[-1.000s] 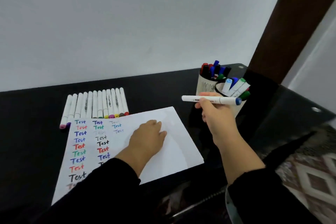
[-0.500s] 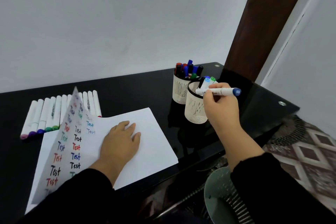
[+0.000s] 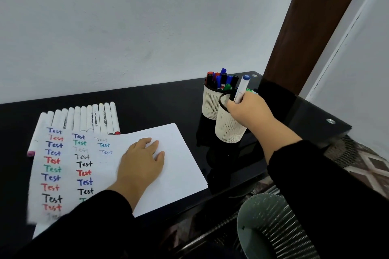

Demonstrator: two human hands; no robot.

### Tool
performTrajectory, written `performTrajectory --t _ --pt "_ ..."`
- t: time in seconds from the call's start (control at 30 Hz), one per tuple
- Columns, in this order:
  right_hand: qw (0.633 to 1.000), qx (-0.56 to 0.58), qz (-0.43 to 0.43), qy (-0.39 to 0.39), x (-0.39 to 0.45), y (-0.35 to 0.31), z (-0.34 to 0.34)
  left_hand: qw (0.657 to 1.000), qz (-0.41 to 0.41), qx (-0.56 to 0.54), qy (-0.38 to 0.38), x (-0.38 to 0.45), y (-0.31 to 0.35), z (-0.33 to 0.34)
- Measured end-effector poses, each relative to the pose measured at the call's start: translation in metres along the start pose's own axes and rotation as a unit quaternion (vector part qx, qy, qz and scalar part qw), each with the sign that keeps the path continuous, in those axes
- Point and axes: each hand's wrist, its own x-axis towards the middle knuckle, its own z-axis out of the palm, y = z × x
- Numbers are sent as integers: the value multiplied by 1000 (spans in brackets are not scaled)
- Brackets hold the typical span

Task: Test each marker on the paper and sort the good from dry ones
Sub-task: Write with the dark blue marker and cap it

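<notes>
Fingers (image 3: 245,104) of right hand (image 3: 251,114) clamp blue-capped white marker (image 3: 242,88), now upright over near white mesh cup (image 3: 228,130) vs. horizontal 1 s ago; sorting drop imminent. Left hand (image 3: 140,161) flat, fingers together, on white paper sheet (image 3: 181,166).

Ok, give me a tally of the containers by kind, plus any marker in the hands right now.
Cups on the desk: 2, the near cup and the far cup
Bin beside the desk: 1
Marker held in the right hand: 1
Total: 4
</notes>
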Motion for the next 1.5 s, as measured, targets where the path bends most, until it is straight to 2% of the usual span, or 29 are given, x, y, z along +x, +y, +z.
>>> performTrajectory --t 0.07,0.23,0.4,0.5,0.7,0.8,0.9,1.1,1.27,1.5 --pt "1000 -21 4 -16 3 -3 0 1000 0 -3 4 0 -1 0" --pt "1000 18 4 -6 7 -2 2 1000 1 -1 1 0 -1 1" --pt "999 24 7 -35 8 -5 -2 1000 -7 13 -11 0 0 -1" --pt "999 41 2 -19 9 -4 0 999 -15 27 -17 0 1 -2" --pt "998 -34 -6 -43 12 -5 0 999 -25 41 -16 0 2 -3" --pt "999 -26 2 -48 11 -7 1 998 -30 47 -17 -1 1 -3" --pt "999 22 -1 -25 10 -7 0 998 -32 51 -16 -1 1 -3" --pt "1000 -25 -17 -7 10 0 1 998 -41 49 -26 -2 4 -4" --pt "999 26 -27 38 1 -4 -2 997 -51 25 -42 -3 5 -8" --pt "996 -9 -69 60 -2 -11 -22 991 -14 34 -126 -4 -6 -26"
